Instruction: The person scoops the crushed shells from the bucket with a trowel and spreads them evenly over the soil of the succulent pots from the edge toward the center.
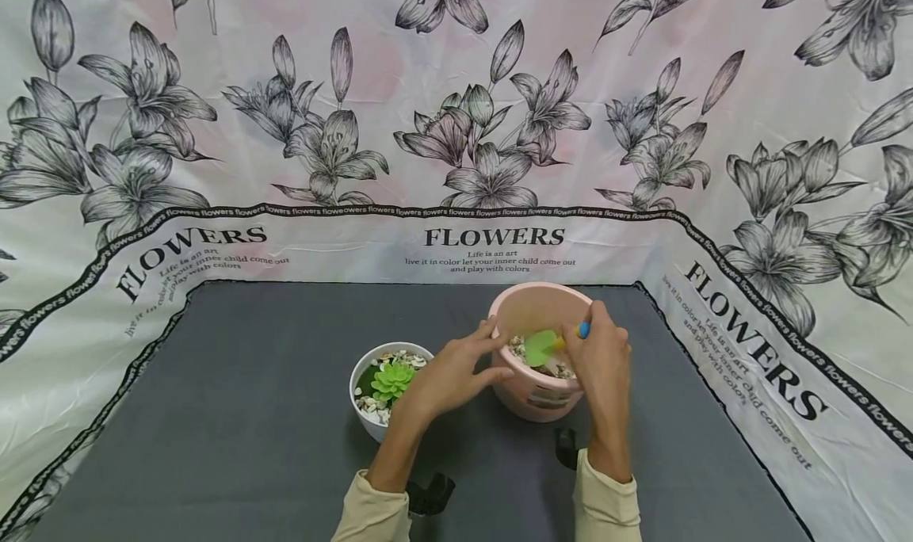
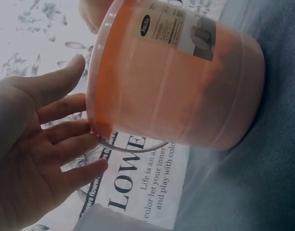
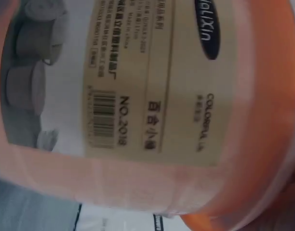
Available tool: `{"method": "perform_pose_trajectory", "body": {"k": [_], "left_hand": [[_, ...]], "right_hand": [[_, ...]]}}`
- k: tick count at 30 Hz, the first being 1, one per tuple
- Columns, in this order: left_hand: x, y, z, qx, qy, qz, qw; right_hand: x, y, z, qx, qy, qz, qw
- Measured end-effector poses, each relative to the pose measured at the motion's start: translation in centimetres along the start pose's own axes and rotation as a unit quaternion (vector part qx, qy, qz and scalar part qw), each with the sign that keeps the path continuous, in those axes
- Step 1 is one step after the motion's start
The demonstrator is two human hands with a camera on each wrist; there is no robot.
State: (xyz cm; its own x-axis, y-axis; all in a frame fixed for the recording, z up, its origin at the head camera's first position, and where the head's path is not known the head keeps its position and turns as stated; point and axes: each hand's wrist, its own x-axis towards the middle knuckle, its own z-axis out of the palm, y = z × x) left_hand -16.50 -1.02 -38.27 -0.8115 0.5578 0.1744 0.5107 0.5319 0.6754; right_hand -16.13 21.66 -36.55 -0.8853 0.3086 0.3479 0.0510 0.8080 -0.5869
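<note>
A pink bucket [image 1: 517,399] stands on the grey cloth with small pebbles [image 1: 518,349] inside. My right hand [image 1: 602,356] is at its right rim and grips a small toy shovel with a green blade [image 1: 539,348], yellow shaft and blue end. The blade lies over the pebbles. At the left rim is my left hand [image 1: 452,375], its fingers extended and fingertips touching the edge in the left wrist view, where the bucket [image 2: 176,96] shows a label and a thin handle. Only the labelled bucket wall [image 3: 118,183] fills most of the right wrist view.
A white pot [image 1: 365,423] with a green artificial succulent [image 1: 393,380] and pebbles stands left of the bucket, partly behind my left forearm. Grey cloth [image 1: 235,415] covers the surface. Flower-printed fabric [image 1: 492,245] hangs at the back and sides.
</note>
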Motion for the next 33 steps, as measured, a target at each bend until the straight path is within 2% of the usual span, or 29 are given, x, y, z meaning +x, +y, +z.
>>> {"method": "perform_pose_trajectory", "body": {"k": [2, 5, 11, 15, 21, 25, 31, 33], "left_hand": [[-0.1, 0.0, -0.3, -0.003, -0.004, -0.004, 1.0], [-0.1, 0.1, -0.4, -0.002, -0.009, -0.005, 0.9999], [-0.2, -0.1, -0.5, -0.002, -0.008, -0.004, 1.0], [-0.2, -0.2, -0.6, -0.001, -0.014, -0.012, 0.9998], [-0.3, -0.4, -0.6, -0.015, -0.025, -0.012, 0.9995], [-0.3, -0.7, -0.4, -0.013, -0.024, -0.003, 0.9996], [-0.3, -0.9, -0.3, -0.015, -0.027, -0.003, 0.9995], [-0.3, -1.0, -0.2, -0.012, -0.026, -0.004, 0.9996]], "right_hand": [[0.1, -0.2, 0.2, 0.03, -0.006, 0.009, 0.9995], [0.0, 0.2, 0.1, 0.076, 0.012, 0.023, 0.9968], [-0.2, 0.8, -1.0, 0.188, 0.033, 0.068, 0.9793], [-0.1, 1.0, -1.8, 0.246, 0.041, 0.096, 0.9635], [0.0, 1.8, -2.8, 0.328, 0.064, 0.14, 0.9321], [-0.1, 2.1, -3.5, 0.351, 0.092, 0.152, 0.9194], [-0.2, 2.4, -4.5, 0.412, 0.107, 0.172, 0.8884], [-0.3, 2.4, -4.8, 0.419, 0.112, 0.175, 0.884]]}}
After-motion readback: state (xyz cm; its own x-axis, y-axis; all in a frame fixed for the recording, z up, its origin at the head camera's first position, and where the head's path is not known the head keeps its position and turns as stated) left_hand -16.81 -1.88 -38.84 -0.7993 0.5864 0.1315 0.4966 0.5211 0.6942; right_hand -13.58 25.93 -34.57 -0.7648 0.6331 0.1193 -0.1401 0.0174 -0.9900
